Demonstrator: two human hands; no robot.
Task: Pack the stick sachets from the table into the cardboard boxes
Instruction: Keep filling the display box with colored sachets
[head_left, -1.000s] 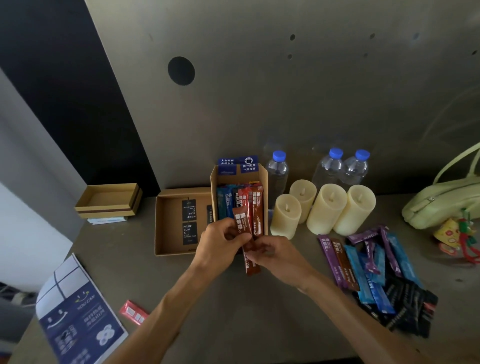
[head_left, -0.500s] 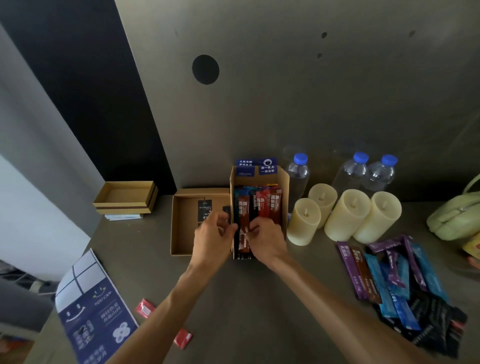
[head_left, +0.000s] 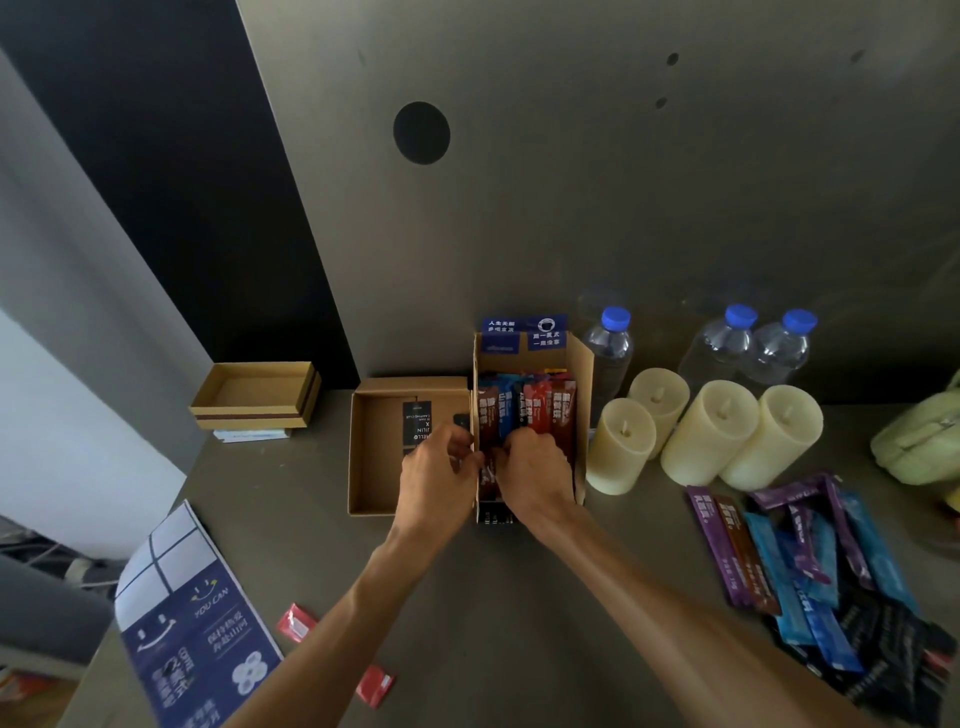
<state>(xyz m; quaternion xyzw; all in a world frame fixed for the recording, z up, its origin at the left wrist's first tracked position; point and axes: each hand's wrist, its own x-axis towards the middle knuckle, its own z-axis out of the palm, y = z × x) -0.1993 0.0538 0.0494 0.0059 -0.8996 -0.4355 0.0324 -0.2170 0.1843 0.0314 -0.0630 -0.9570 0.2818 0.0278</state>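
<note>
A tall cardboard box (head_left: 581, 395) stands open at the table's middle, holding several red, blue and brown stick sachets (head_left: 540, 410). My left hand (head_left: 441, 470) and my right hand (head_left: 535, 470) meet at its front left corner, both pinching a brown sachet (head_left: 488, 441) that stands inside the box. A loose heap of purple, blue, brown and black sachets (head_left: 810, 577) lies on the table at the right. A flat open cardboard box (head_left: 374, 447) with black cards sits just left of the tall one.
Four cream candles (head_left: 709, 431) and three water bottles (head_left: 743, 343) stand right of the tall box. A shallow box (head_left: 254, 395) sits at far left, a blue booklet (head_left: 192, 629) and two red packets (head_left: 296, 622) near the front edge. A green bag (head_left: 919, 441) lies at far right.
Both hands carried the brown sachet forward from above the table into the tall box's left side. The view shifted, so everything sits further right in frame.
</note>
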